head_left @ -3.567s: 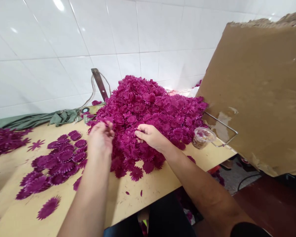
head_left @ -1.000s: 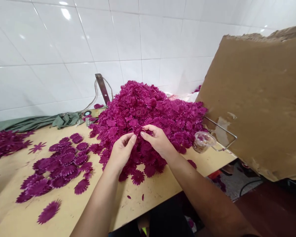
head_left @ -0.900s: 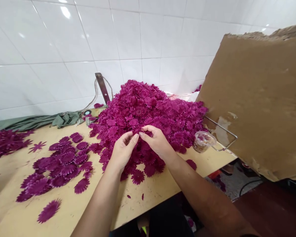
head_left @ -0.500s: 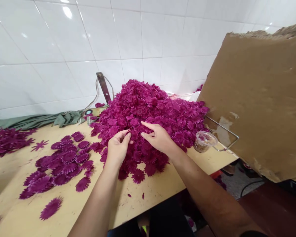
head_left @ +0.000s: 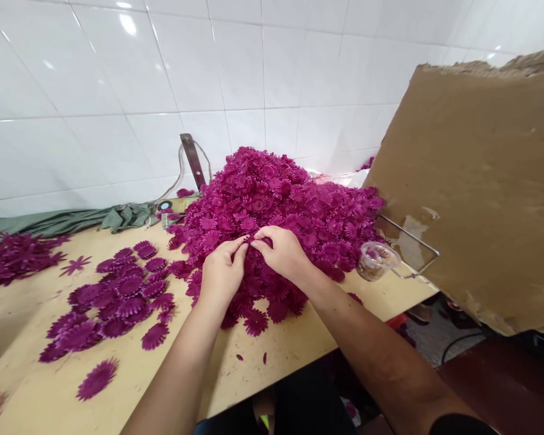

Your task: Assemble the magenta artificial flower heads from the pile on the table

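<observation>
My left hand (head_left: 225, 264) and my right hand (head_left: 281, 251) meet fingertip to fingertip in front of a large heap of magenta artificial flower pieces (head_left: 267, 187). On each, thumb and forefinger are pinched together. Whatever lies between the fingertips is too small to name against the same-coloured heap behind. Left of my left hand, a loose cluster of cupped magenta petal layers (head_left: 129, 287) rests on the wooden table (head_left: 272, 386). A single petal layer (head_left: 97, 379) lies nearer the front.
Flat star-shaped pieces (head_left: 18, 260) are piled at far left, before a green cloth (head_left: 72, 223). A clear plastic cup (head_left: 377, 261) stands right of the heap, by a bent metal wire (head_left: 430, 260) and a big cardboard sheet (head_left: 476, 181). White tiles (head_left: 208, 66) line the back.
My right hand's fingers, apart before, have closed into a pinch and come against my left fingertips. My left hand keeps its pinch, slightly turned toward the right. The view has shifted slightly.
</observation>
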Motion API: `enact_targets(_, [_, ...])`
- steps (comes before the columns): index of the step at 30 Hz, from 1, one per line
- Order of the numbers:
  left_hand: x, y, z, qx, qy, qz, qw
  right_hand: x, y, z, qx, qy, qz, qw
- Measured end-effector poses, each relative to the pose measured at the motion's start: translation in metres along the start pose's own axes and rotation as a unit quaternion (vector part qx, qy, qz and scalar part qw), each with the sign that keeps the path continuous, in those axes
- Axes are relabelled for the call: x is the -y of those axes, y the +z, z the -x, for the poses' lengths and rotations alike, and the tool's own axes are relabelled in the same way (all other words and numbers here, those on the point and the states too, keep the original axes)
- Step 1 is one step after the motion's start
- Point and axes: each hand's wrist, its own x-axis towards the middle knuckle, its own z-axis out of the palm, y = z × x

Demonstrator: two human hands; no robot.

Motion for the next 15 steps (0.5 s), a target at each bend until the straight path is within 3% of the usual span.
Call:
enact_targets(5, [-0.0025,-0.0016,-0.0042,0.002,-0.044,0.121,0.992,-0.0022,0.0033,-0.0010,-0.006,-0.008,0.026,1.000])
enact_targets(12, [0.0038,-0.0019,-0.0086,-0.027,-0.154,0.233,0.960,-0.0082,-0.0048,-0.0005,-0.027,0.039,-0.002,0.999])
enact_targets(15, [0.0021,0.0018,-0.0081,-0.015,-0.171,0.272,0.947,-0.0067,-0.0043,-0.0028,0.028,0.004,-0.064,0.998])
